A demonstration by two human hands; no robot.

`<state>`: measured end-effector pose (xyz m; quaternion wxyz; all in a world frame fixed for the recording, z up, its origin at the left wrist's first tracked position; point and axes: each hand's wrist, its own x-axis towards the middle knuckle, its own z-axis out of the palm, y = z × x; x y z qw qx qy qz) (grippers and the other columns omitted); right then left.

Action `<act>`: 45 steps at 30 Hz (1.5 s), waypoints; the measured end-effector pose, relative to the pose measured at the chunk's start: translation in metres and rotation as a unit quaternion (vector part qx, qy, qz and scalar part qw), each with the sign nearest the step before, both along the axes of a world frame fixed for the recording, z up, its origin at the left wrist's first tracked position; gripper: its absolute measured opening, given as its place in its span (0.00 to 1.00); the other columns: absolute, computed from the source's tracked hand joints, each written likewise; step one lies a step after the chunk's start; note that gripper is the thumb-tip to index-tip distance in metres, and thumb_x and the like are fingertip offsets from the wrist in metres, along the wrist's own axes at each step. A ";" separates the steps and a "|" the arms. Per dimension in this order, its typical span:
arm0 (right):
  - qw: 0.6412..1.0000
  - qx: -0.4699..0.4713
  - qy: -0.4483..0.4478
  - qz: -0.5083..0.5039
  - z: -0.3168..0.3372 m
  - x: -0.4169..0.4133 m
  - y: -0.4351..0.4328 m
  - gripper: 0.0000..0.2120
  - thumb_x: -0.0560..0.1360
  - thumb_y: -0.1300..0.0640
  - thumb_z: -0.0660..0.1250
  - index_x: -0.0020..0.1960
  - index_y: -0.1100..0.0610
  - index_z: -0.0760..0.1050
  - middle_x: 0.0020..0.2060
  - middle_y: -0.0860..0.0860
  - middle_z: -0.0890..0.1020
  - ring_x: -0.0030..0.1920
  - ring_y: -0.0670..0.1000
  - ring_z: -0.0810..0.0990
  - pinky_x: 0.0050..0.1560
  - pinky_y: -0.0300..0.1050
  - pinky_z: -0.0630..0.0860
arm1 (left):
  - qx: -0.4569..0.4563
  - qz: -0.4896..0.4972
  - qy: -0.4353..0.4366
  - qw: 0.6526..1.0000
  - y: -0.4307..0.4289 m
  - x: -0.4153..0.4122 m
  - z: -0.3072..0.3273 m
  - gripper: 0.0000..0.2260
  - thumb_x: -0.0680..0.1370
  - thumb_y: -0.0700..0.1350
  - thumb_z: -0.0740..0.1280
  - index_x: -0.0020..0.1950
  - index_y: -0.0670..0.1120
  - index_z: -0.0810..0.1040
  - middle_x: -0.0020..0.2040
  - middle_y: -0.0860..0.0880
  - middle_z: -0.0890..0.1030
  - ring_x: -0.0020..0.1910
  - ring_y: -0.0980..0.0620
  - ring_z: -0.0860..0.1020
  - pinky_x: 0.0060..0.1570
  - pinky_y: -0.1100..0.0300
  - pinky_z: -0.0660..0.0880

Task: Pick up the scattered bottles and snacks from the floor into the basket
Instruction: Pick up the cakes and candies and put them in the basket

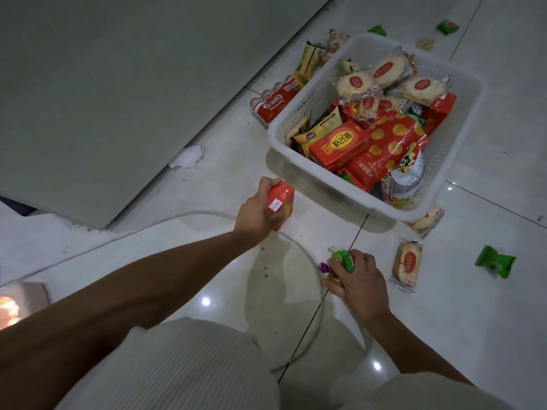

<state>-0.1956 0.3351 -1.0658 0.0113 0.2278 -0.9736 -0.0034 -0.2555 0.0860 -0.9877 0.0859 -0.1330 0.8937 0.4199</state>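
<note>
A white plastic basket (453, 184) stands on the tiled floor, holding several red drink cartons, rice cracker packs and a red chip bag. My left hand (257, 211) grips a red drink carton (282, 202) standing on the floor just in front of the basket's near left corner. My right hand (359, 279) holds a bunch of small candies (340, 260) in green and purple wrappers, low over the floor. A rice cracker pack (407, 263) lies right of that hand. Another cracker pack (426, 221) sits at the basket's near edge.
A pack of small bottles (275, 100) and snack bags (310, 62) lie left of the basket by a grey panel (103, 99). Green wrapped snacks (495, 261) (447, 27) (377, 30) dot the floor. A clear hose (313, 261) loops past my hands. Crumpled paper (188, 156) lies by the panel.
</note>
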 end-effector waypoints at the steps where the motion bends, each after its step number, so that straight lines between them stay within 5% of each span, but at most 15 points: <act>1: 1.000 0.010 -0.007 0.007 0.001 -0.001 0.001 0.23 0.70 0.34 0.58 0.52 0.50 0.75 0.47 0.59 0.76 0.44 0.59 0.74 0.29 0.46 0.75 | -0.002 -0.002 0.001 1.000 0.000 0.000 0.000 0.29 0.75 0.46 0.70 0.71 0.51 0.58 0.67 0.46 0.69 0.60 0.47 0.74 0.50 0.61 0.73; 4: 0.999 0.017 -0.040 0.004 0.007 -0.003 0.000 0.25 0.69 0.32 0.55 0.51 0.49 0.75 0.47 0.58 0.76 0.43 0.57 0.74 0.26 0.44 0.74 | -0.010 -0.004 -0.001 1.000 0.000 0.000 0.000 0.29 0.76 0.47 0.70 0.71 0.52 0.57 0.68 0.46 0.69 0.61 0.46 0.74 0.53 0.59 0.74; 9: 0.997 -0.013 -0.080 -0.008 0.012 -0.008 0.000 0.18 0.68 0.40 0.66 0.48 0.52 0.77 0.43 0.57 0.75 0.37 0.54 0.75 0.19 0.41 0.72 | -0.012 -0.007 -0.005 1.000 0.000 0.000 0.003 0.29 0.75 0.47 0.70 0.71 0.51 0.57 0.67 0.46 0.69 0.61 0.46 0.74 0.56 0.56 0.75; 16: 0.986 -0.092 -0.112 -0.077 0.012 -0.014 0.001 0.16 0.69 0.43 0.70 0.47 0.55 0.79 0.43 0.57 0.74 0.31 0.56 0.77 0.27 0.45 0.76 | -0.007 -0.020 -0.002 1.000 -0.002 0.000 0.004 0.29 0.75 0.45 0.70 0.71 0.50 0.58 0.67 0.45 0.69 0.61 0.46 0.74 0.55 0.56 0.75; 22: 0.925 -0.247 -0.139 -0.255 0.021 -0.010 0.004 0.13 0.70 0.47 0.71 0.49 0.54 0.81 0.46 0.58 0.74 0.38 0.58 0.78 0.37 0.45 0.76 | 0.000 -0.025 -0.008 1.000 -0.001 0.003 0.006 0.30 0.75 0.43 0.71 0.70 0.50 0.58 0.68 0.45 0.69 0.62 0.44 0.74 0.56 0.53 0.75; 26: 0.865 -0.365 -0.145 -0.313 0.021 -0.004 0.015 0.18 0.70 0.40 0.66 0.46 0.54 0.81 0.36 0.57 0.80 0.38 0.56 0.79 0.38 0.45 0.76 | 0.007 -0.028 -0.019 0.999 0.001 0.009 0.008 0.30 0.74 0.43 0.71 0.70 0.51 0.58 0.68 0.45 0.69 0.62 0.45 0.74 0.55 0.55 0.75; 31: 0.841 -0.405 -0.138 -0.331 0.054 -0.003 0.018 0.10 0.72 0.51 0.71 0.45 0.58 0.81 0.34 0.54 0.80 0.39 0.52 0.79 0.38 0.39 0.72 | 0.018 -0.052 -0.054 0.997 -0.001 0.009 0.022 0.26 0.75 0.42 0.70 0.68 0.50 0.60 0.66 0.43 0.72 0.59 0.43 0.76 0.56 0.50 0.77; 34: 0.847 -0.420 -0.141 -0.294 0.080 -0.010 0.019 0.06 0.73 0.55 0.71 0.42 0.58 0.81 0.30 0.55 0.81 0.30 0.42 0.77 0.35 0.28 0.71 | 0.003 -0.080 -0.100 0.992 -0.003 -0.001 0.046 0.22 0.77 0.47 0.68 0.67 0.51 0.62 0.65 0.45 0.74 0.57 0.43 0.78 0.52 0.51 0.79; 39: 0.870 -0.415 -0.134 -0.230 0.138 -0.039 0.022 0.07 0.72 0.56 0.71 0.42 0.60 0.82 0.29 0.53 0.81 0.26 0.46 0.77 0.34 0.37 0.76 | 0.145 0.004 -0.122 0.982 0.008 -0.030 0.116 0.19 0.76 0.48 0.68 0.63 0.49 0.65 0.56 0.44 0.75 0.47 0.46 0.79 0.37 0.51 0.81; 43: 0.902 -0.382 -0.074 -0.190 0.200 -0.087 0.009 0.10 0.72 0.53 0.72 0.45 0.61 0.82 0.33 0.51 0.80 0.34 0.51 0.78 0.36 0.36 0.74 | 0.257 0.092 -0.046 0.961 0.027 -0.071 0.177 0.16 0.76 0.47 0.68 0.60 0.46 0.66 0.52 0.42 0.79 0.41 0.48 0.80 0.39 0.47 0.81; 45: 0.913 -0.364 -0.036 -0.181 0.227 -0.120 0.000 0.13 0.72 0.51 0.71 0.49 0.60 0.82 0.38 0.54 0.83 0.38 0.51 0.79 0.40 0.43 0.77 | 0.338 0.127 -0.022 0.932 0.040 -0.092 0.204 0.15 0.77 0.45 0.67 0.58 0.44 0.64 0.57 0.39 0.77 0.45 0.44 0.80 0.32 0.46 0.80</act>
